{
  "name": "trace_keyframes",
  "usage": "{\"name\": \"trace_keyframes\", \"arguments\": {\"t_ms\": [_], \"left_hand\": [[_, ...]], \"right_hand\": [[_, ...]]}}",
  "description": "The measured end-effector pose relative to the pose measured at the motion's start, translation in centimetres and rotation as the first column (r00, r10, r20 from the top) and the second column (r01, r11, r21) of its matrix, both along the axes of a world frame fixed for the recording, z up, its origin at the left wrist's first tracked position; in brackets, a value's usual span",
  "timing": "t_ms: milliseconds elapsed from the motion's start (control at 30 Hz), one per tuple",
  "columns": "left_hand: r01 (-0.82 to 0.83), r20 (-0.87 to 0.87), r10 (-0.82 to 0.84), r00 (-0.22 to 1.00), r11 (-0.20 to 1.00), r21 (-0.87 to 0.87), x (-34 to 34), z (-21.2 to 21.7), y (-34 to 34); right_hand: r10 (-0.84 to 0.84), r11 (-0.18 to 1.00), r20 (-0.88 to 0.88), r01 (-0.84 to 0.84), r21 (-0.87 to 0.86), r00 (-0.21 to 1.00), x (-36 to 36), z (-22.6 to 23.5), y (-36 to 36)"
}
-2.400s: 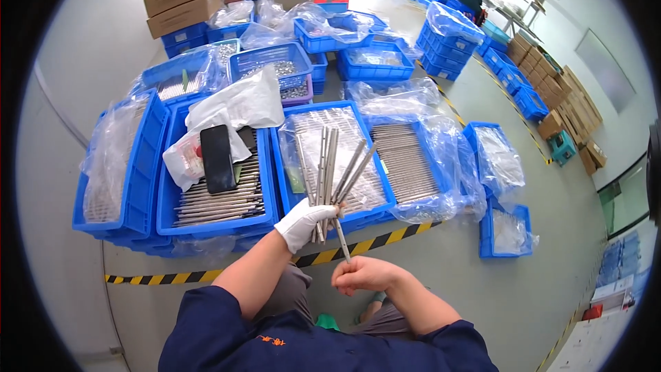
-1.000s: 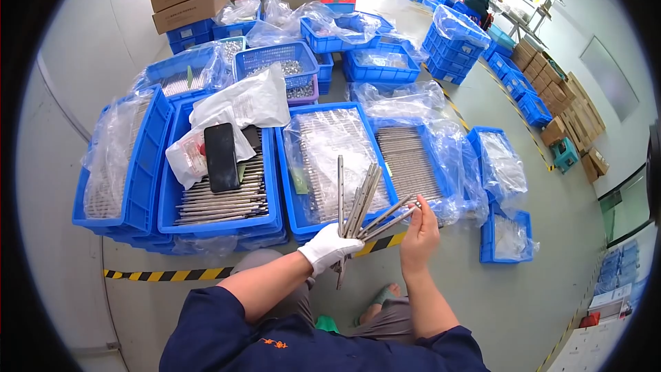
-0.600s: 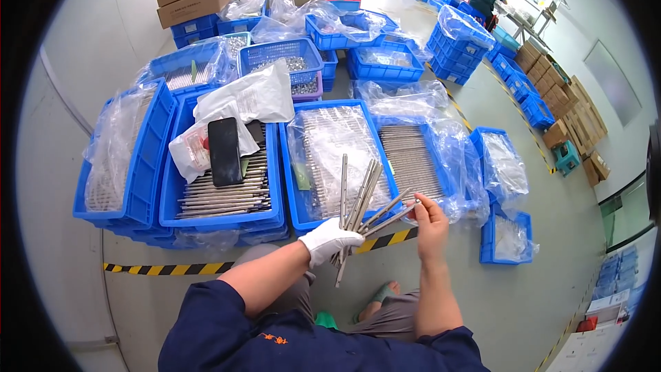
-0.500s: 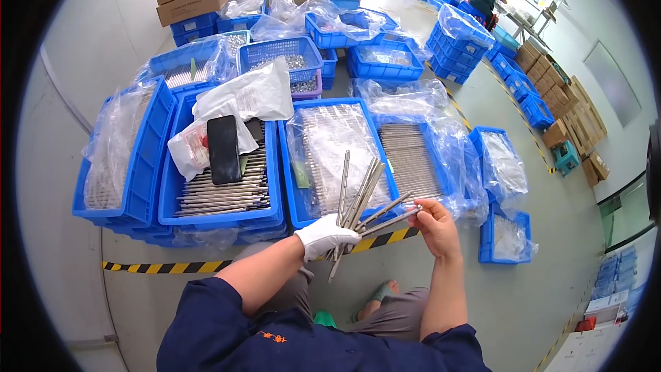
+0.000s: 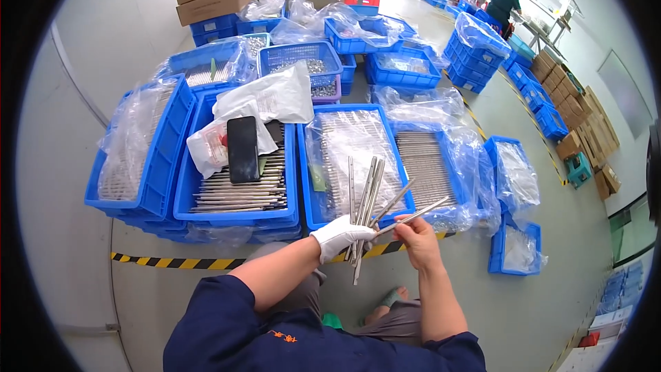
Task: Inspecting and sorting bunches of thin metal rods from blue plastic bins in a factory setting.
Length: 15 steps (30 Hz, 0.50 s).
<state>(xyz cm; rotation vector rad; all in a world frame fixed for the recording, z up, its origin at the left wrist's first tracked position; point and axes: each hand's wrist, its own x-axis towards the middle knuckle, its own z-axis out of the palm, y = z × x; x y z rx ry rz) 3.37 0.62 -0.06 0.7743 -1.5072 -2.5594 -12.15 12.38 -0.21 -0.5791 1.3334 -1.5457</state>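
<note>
My left hand (image 5: 340, 235), in a white glove, is closed round a fanned bundle of slim metal rods (image 5: 370, 193). Their long ends spread up and away, while short ends stick out below the glove. My bare right hand (image 5: 420, 242) pinches one rod (image 5: 421, 213) between thumb and fingers, close to the glove. That rod slants up to the right past my fingertips, and its lower end meets the bundle at the left hand. Beyond the hands, a blue crate (image 5: 301, 186) holds similar rods under clear plastic.
More blue crates of rods stand left and right, one bearing a black phone (image 5: 242, 150) and white plastic bags (image 5: 275, 100). A blue basket (image 5: 303, 53) holds small metal parts. Striped floor tape (image 5: 206, 262) runs before the crates. A person (image 5: 504, 5) works far right.
My right hand has shifted from the rod's outer end inward along it, nearer the glove. The rod now extends past my fingers. The whole view has shifted slightly.
</note>
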Motion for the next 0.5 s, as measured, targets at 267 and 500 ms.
{"name": "trace_keyframes", "arguments": {"t_ms": [267,500], "left_hand": [[0.006,0.023,-0.005,1.000,0.999,-0.039,-0.2,-0.7,0.0],[-0.054,-0.046,0.056,0.997,0.998,0.036,0.2,-0.2,-1.0]], "right_hand": [[0.068,0.998,0.020,-0.068,0.002,0.998,1.8,-1.1,-0.5],[0.090,0.995,0.291,-0.075,-0.062,0.953,-2.8,0.2,0.9]]}}
